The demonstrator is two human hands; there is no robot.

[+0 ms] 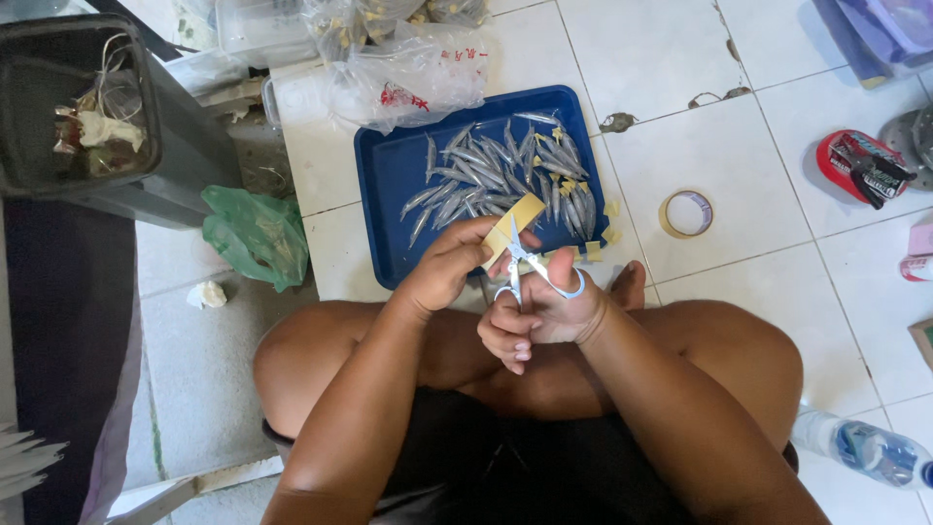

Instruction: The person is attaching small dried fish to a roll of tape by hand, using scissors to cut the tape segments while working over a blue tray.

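My left hand point(449, 264) pinches a strip of tan tape point(515, 220) and holds it over the near edge of a blue tray point(381, 175). My right hand point(540, 311) grips small scissors point(525, 268) with pale blue handles, their blades pointing up at the strip. Several small silvery fish-shaped pieces point(505, 173) lie heaped on the tray, some with bits of tan tape on them. I sit cross-legged on the white tiled floor, knees spread to both sides.
A roll of tan tape point(687, 213) lies on the tiles right of the tray. Clear plastic bags point(408, 68) sit behind it. A dark bin point(78, 107) and green bag point(255, 231) are left. A red roll point(860, 165) and water bottle point(860, 449) are right.
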